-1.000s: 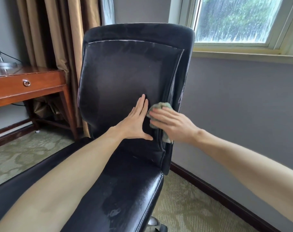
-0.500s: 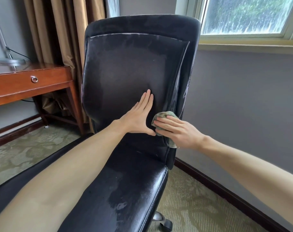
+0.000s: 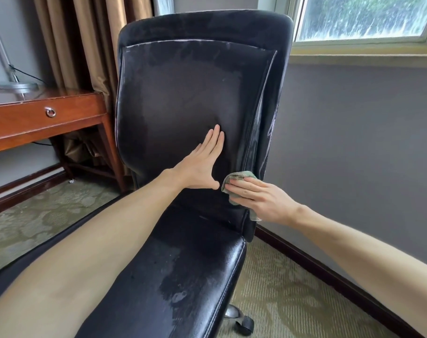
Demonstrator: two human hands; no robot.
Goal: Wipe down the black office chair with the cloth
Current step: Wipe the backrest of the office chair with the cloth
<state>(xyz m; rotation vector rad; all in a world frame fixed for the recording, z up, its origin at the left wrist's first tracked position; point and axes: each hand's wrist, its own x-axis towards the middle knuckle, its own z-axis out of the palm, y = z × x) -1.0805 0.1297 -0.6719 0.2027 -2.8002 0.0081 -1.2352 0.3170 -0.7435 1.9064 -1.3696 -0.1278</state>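
Observation:
The black office chair [image 3: 183,93] faces me, its tall leather backrest upright and its seat showing wet streaks. My left hand [image 3: 202,162] lies flat with fingers together against the lower middle of the backrest. Just to its right, my right hand [image 3: 258,198] presses a crumpled green-grey cloth [image 3: 237,178] onto the lower right edge of the backrest, near the seam. Most of the cloth is hidden under my fingers; a corner hangs below my palm.
A wooden desk [image 3: 44,118] with a drawer ring and a lamp base stands at the left, brown curtains [image 3: 85,45] behind the chair. A grey wall and window [image 3: 366,18] are at the right. Patterned carpet and a chair caster [image 3: 244,324] lie below.
My right hand has slid the cloth down the backrest's right edge. My left hand has stayed flat on the backrest. The view has shifted slightly upward.

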